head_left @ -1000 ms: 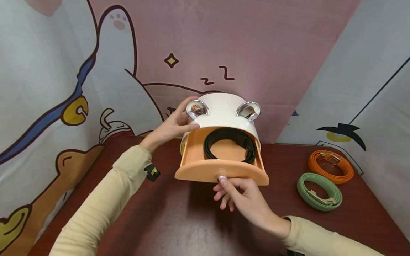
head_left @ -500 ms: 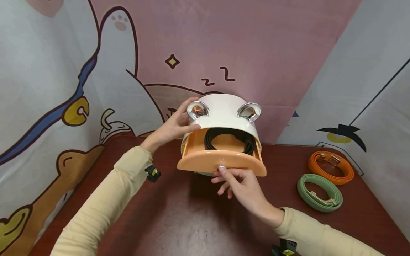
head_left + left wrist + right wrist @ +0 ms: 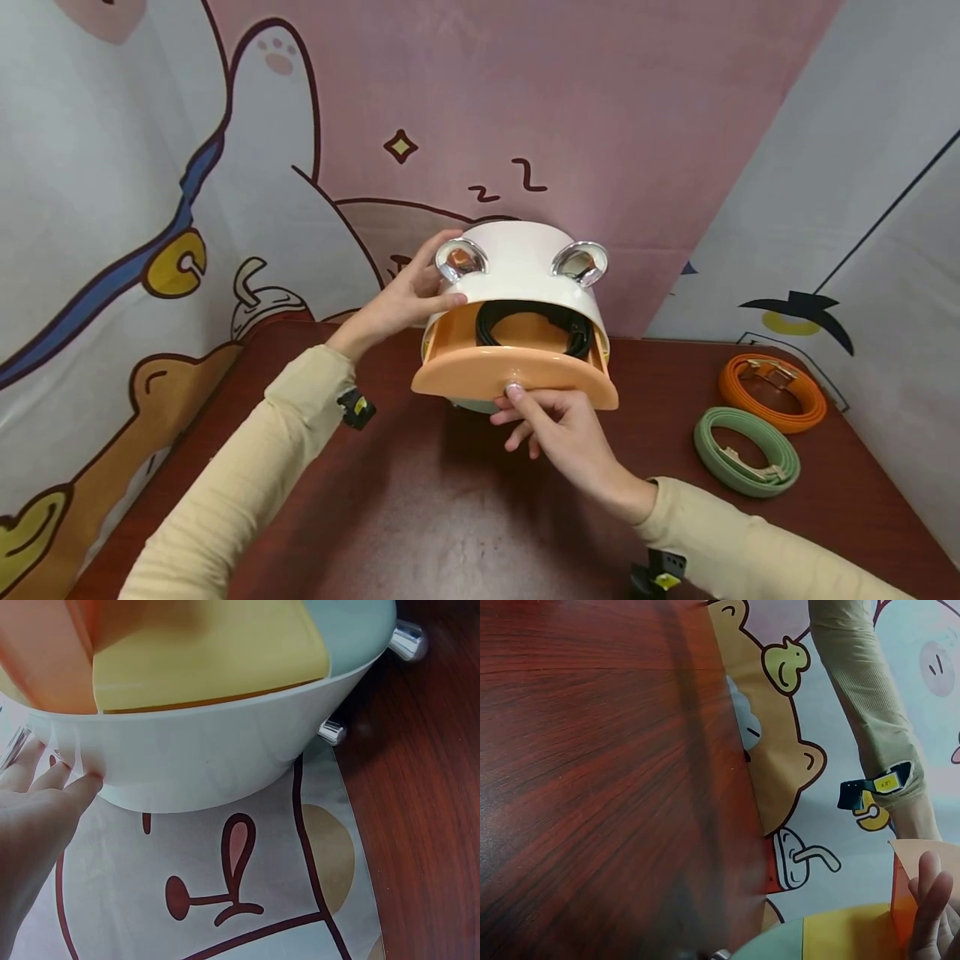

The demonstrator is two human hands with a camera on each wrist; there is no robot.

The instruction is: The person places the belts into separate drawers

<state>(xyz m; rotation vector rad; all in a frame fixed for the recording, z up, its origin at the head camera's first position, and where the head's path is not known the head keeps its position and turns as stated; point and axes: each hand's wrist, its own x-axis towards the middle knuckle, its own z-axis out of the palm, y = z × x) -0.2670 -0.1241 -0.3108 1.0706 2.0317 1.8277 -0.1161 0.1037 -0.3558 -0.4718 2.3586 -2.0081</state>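
A white storage box (image 3: 520,262) with two shiny ear-like knobs on top stands at the back of the table. Its orange top drawer (image 3: 465,373) is pulled partway out, and a coiled black belt (image 3: 489,327) lies inside. My left hand (image 3: 401,298) rests against the box's left side, thumb near the front rim, other fingers partly hidden behind it. With thumb and forefinger, my right hand (image 3: 564,433) pinches the small round knob on the drawer front. In the left wrist view, a yellow drawer (image 3: 210,652) and a green one (image 3: 352,630) sit below the orange one.
On the right of the table lie a coiled orange belt (image 3: 806,400) and, just in front of it, a coiled green belt (image 3: 708,446). A cartoon-printed cloth (image 3: 600,100) hangs behind the table and along both sides.
The orange drawer has slid inward, away from me, with my right hand on its knob. Less of the black belt shows now. My left hand stays on the box.
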